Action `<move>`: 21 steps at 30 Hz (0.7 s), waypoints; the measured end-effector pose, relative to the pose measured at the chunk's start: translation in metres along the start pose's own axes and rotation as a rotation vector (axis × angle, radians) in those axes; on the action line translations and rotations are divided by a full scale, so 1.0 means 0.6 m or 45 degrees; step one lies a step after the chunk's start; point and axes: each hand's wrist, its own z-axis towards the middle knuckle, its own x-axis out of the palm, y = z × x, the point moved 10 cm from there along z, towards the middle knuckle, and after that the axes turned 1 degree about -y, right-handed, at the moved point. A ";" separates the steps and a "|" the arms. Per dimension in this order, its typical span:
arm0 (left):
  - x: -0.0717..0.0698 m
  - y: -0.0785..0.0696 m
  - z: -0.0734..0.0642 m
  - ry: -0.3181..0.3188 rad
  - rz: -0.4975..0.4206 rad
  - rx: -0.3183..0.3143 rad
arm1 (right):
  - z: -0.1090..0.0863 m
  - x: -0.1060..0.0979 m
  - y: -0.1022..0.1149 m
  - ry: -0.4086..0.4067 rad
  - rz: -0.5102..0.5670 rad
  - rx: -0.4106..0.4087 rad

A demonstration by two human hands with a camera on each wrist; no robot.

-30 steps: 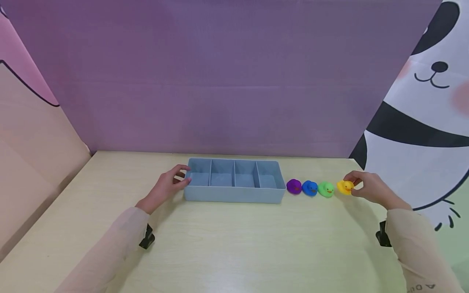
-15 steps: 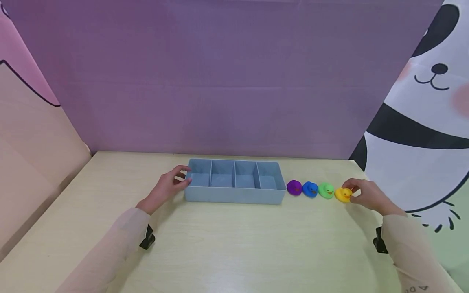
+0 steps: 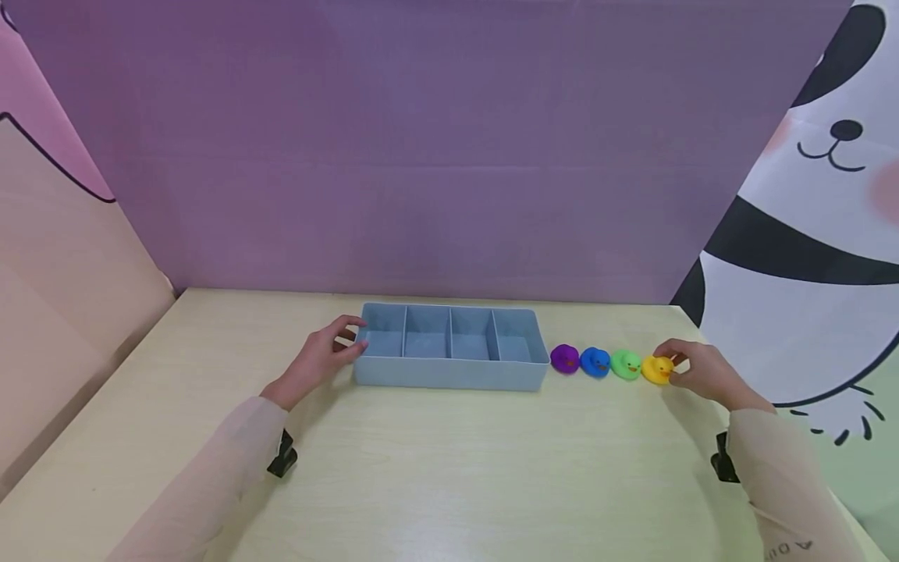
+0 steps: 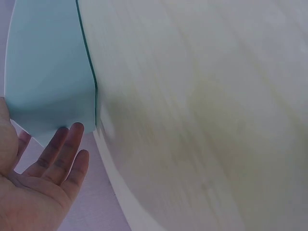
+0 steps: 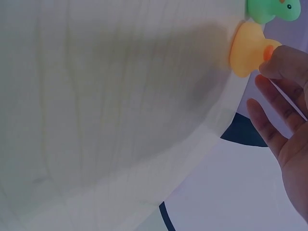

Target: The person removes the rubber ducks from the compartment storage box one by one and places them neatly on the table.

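Observation:
A grey-blue box (image 3: 449, 374) with several compartments stands on the table. My left hand (image 3: 319, 355) rests at the box's left end, thumb and index fingertip at the rim. In the left wrist view the other fingers (image 4: 67, 149) are nearly straight, fingertips right at the end wall. To the right of the box, my right hand (image 3: 705, 373) pinches a yellow rubber duck (image 3: 657, 370) between thumb and fingers, down at table level. Beside it, running leftward, are a green duck (image 3: 626, 364), a blue duck (image 3: 595, 362) and a purple duck (image 3: 565, 359), all in one row.
The pale wooden table (image 3: 449, 468) ends at a purple backdrop (image 3: 435, 156) just behind the box. A panda-print cloth (image 3: 808, 226) hangs along the right side, close to my right hand. Dark straps with small cameras sit at both wrists.
My right hand has brought the yellow duck slightly left and toward me, down into line beside the green duck. The left hand and the box have stayed put.

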 end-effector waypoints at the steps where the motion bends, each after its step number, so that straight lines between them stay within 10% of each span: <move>1: 0.000 0.000 0.000 0.000 -0.003 -0.003 | 0.001 0.000 0.000 0.001 0.004 0.004; 21: 0.000 -0.002 0.002 0.023 0.007 -0.007 | 0.006 0.000 -0.001 0.011 0.014 0.009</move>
